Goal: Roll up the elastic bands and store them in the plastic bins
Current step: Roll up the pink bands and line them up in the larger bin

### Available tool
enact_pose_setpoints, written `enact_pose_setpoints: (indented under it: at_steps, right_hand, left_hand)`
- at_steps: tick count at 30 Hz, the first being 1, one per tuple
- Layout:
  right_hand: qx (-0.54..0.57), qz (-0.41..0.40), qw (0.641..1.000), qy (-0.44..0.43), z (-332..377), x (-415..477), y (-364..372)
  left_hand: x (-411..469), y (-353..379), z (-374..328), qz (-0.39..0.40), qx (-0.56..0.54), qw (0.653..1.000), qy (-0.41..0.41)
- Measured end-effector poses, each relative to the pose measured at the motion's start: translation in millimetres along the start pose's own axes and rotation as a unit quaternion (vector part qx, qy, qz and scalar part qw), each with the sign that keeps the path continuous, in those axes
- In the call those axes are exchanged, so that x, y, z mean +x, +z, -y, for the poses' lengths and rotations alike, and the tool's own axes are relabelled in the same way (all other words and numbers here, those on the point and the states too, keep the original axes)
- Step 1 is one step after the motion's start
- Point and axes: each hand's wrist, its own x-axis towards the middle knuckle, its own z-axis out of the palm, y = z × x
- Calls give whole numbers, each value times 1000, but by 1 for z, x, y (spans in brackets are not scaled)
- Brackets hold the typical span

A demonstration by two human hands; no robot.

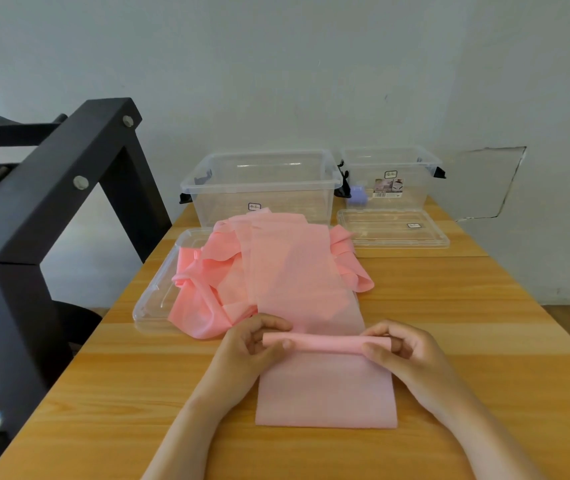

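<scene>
A pink elastic band (325, 389) lies flat on the wooden table (484, 341) in front of me, with a thin rolled fold (325, 342) across its middle. My left hand (252, 344) pinches the left end of that fold. My right hand (401, 348) pinches the right end. Beyond the fold the band runs up into a heap of pink bands (242, 271). Two clear plastic bins stand at the back: a large one (262, 185) with nothing visible inside and a smaller one (390, 178) holding a small purple object (358, 195).
A clear lid (159, 292) lies under the left side of the heap. Another clear lid (394, 230) lies in front of the smaller bin. A black metal frame (51, 209) rises at the left, beside the table edge. A pale wall stands behind the bins.
</scene>
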Motion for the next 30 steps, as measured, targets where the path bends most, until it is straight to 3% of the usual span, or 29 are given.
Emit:
enact_pose_setpoints:
  at_steps: [22,30]
  right_hand:
    - [-6,-22,999,34,-7,2,-2]
    - [13,-27,998,51,-5,4,-2]
  left_hand:
    - [2,-1,3,35,40,999,-2]
    - [1,-2,6,16,44,999,12]
